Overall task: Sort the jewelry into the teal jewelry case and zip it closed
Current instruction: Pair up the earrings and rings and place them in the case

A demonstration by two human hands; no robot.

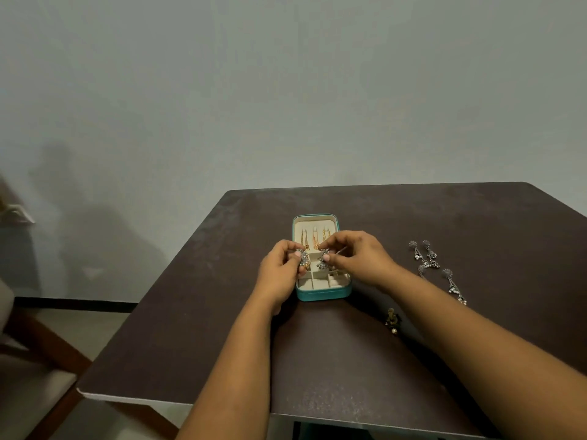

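The teal jewelry case (320,293) lay open on the dark surface (444,217), and everything else sat around it. Its lid lay flat behind it, with thin gold chains (314,238) hanging inside. The left hand (281,269) was over the case's left side, its grip pinched on a sparkly silver earring (304,258). The right hand (355,258) was over the case's right side, its grip pinched on a second sparkly earring (323,257). Both earrings hung just above the small cream boxes inside the case. To the right of the case, well apart from it, lay some silver dangly earrings (438,268). A small dark and gold earring (392,320) lay nearer the person, also right of the case.
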